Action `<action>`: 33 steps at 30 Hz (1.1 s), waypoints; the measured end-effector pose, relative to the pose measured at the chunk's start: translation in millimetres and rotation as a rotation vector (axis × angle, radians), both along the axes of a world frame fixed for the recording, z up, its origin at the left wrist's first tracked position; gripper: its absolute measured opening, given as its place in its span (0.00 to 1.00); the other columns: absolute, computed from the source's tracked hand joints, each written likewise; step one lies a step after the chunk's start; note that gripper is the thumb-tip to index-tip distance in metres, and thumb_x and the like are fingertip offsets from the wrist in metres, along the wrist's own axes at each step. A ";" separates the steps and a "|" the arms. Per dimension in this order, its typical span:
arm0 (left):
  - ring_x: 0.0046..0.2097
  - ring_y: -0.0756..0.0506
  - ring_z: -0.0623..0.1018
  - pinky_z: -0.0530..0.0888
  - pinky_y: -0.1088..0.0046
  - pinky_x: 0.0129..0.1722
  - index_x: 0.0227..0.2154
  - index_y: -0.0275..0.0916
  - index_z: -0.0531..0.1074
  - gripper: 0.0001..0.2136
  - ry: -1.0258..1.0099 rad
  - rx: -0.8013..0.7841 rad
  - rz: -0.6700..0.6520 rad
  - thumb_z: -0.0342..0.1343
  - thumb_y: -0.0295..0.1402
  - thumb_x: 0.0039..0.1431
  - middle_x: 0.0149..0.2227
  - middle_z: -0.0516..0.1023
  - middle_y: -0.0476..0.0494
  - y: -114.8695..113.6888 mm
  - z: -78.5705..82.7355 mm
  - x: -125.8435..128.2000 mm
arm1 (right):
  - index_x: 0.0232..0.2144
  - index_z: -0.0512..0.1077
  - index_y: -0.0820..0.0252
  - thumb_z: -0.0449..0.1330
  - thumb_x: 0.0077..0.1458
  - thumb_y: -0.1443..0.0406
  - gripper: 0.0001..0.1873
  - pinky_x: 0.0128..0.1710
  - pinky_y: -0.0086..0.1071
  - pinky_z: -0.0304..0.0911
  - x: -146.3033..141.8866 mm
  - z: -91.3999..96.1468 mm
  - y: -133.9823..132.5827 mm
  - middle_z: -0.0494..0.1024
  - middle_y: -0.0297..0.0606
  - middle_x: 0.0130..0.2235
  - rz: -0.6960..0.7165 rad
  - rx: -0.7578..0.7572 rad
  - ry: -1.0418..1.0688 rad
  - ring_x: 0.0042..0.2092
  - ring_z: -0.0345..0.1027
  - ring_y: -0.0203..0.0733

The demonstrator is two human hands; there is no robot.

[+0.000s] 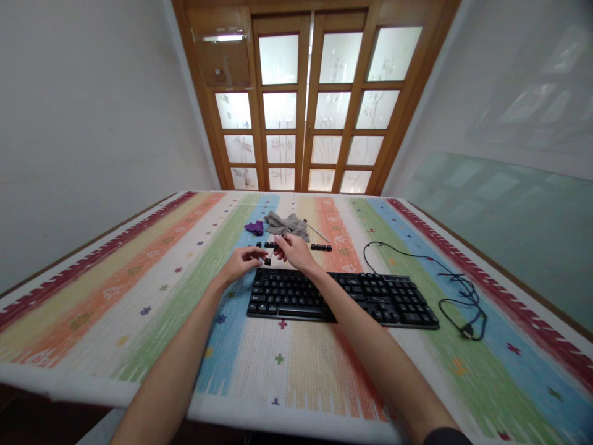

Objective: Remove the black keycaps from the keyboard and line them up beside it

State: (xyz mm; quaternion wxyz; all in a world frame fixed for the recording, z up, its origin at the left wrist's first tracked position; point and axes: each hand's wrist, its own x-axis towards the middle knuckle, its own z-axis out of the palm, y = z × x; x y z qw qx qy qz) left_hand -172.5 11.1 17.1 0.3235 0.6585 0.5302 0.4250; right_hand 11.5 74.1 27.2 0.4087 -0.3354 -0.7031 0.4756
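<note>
Head view of the desk (259, 358), covered in striped cloth. I see the left hand (239, 263) with fingers curled and slightly parted, tips just beside a small black keycap (267, 262); I cannot tell whether they grip it. The right hand (295, 252) has its fingers drawn together beyond the black keyboard (296, 294); I cannot tell what they hold. The keycap lies between both hands, near the keyboard's far edge. Farther out: a keycap row (321, 247), grey cloth (286, 224), and purple cloth (254, 228). Right: a coiled cable (463, 295).
</note>
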 end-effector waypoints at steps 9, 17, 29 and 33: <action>0.45 0.40 0.79 0.74 0.60 0.49 0.43 0.35 0.76 0.25 -0.195 -0.085 -0.075 0.69 0.43 0.42 0.43 0.82 0.37 -3.3 -2.4 8.6 | 0.30 0.66 0.62 0.54 0.63 0.59 0.13 0.21 0.24 0.64 6.7 5.6 1.9 0.74 0.34 0.23 0.179 0.011 0.024 0.21 0.68 0.31; 0.33 0.48 0.76 0.73 0.68 0.38 0.37 0.35 0.77 0.22 -0.137 -0.155 -0.104 0.72 0.40 0.37 0.36 0.80 0.41 -5.2 -0.9 2.4 | 0.30 0.69 0.65 0.55 0.63 0.60 0.14 0.24 0.24 0.65 13.3 9.5 3.2 0.74 0.35 0.26 0.364 0.140 -0.078 0.26 0.69 0.32; 0.33 0.48 0.74 0.69 0.73 0.33 0.30 0.36 0.75 0.24 -0.342 -0.184 -0.158 0.74 0.45 0.31 0.32 0.76 0.45 -2.7 -5.4 -7.3 | 0.39 0.71 0.65 0.55 0.62 0.60 0.12 0.28 0.26 0.66 19.1 16.6 2.9 0.74 0.35 0.30 0.518 0.153 0.005 0.28 0.69 0.32; 0.35 0.47 0.75 0.70 0.73 0.35 0.30 0.36 0.75 0.23 -0.383 -0.141 -0.114 0.74 0.44 0.32 0.33 0.76 0.45 -1.0 -7.3 -5.2 | 0.38 0.72 0.64 0.55 0.61 0.61 0.11 0.29 0.26 0.66 19.3 17.9 2.0 0.74 0.35 0.30 0.484 0.173 0.012 0.28 0.69 0.32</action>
